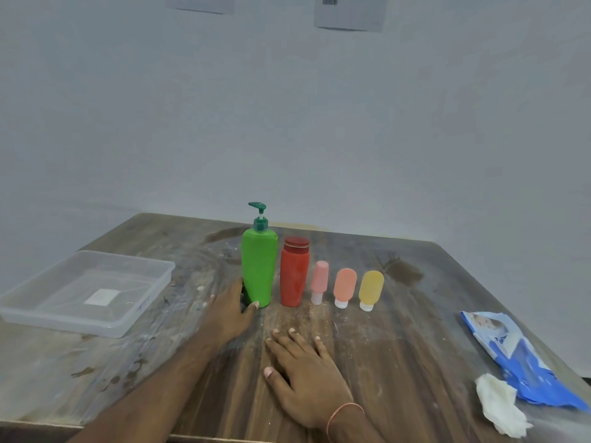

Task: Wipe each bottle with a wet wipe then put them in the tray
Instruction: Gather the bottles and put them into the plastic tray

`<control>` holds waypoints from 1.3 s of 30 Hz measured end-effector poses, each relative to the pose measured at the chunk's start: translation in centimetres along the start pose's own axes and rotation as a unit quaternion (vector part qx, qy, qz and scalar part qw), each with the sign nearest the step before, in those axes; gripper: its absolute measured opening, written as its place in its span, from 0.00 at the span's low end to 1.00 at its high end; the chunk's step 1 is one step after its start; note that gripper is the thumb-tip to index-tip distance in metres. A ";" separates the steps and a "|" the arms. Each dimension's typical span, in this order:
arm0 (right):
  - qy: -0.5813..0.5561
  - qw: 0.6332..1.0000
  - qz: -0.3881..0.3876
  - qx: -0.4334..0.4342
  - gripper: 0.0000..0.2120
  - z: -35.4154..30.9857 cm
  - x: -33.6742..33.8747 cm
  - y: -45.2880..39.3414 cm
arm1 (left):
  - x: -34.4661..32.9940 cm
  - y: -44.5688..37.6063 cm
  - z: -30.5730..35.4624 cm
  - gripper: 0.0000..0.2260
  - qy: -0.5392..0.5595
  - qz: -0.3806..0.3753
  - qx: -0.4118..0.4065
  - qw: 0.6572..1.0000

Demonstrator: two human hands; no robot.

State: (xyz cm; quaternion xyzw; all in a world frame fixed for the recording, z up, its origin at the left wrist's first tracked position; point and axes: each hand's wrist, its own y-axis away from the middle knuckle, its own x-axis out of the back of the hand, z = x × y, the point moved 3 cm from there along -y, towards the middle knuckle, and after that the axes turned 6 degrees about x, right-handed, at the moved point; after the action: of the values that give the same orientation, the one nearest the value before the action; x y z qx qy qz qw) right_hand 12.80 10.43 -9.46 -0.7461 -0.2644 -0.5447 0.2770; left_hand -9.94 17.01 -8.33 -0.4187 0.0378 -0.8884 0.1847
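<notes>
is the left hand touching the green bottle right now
Touching. The head view shows the left hand against the green bottle, thumb tip on its lower front and fingers behind its base.

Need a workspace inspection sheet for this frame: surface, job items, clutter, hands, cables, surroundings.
Surface: wooden table, worn, stained, crumbs.
Job's things: green pump bottle, red bottle, pink tube, orange tube, yellow tube upright in a row; clear tray empty, at left; blue wipes pack and crumpled wipe at right.
Clutter: nothing seen.
Hands: left hand curled around the green pump bottle's base; right hand flat on the table, empty.
Cables: nothing seen.
Surroundings: pale wall, two papers on it.
</notes>
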 end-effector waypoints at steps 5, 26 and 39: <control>-0.002 1.000 0.000 -0.007 0.30 -0.2 0.2 0.0 | -1.3 0.3 -1.4 0.25 -0.098 0.001 0.032 0.995; 0.030 0.986 0.001 -0.162 0.32 3.7 3.1 7.6 | -0.9 13.9 4.2 0.30 -0.254 -0.145 -0.091 0.952; 0.088 0.984 -0.033 -0.154 0.35 3.8 2.6 7.9 | -0.8 14.5 4.0 0.36 -0.265 -0.136 -0.098 0.950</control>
State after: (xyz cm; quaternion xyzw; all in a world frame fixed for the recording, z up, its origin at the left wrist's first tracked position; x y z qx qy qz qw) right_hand 21.50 7.79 -8.94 -0.7200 -0.1766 -0.6510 0.1633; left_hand -2.11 4.19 -9.57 -0.6561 0.0171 -0.7541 0.0239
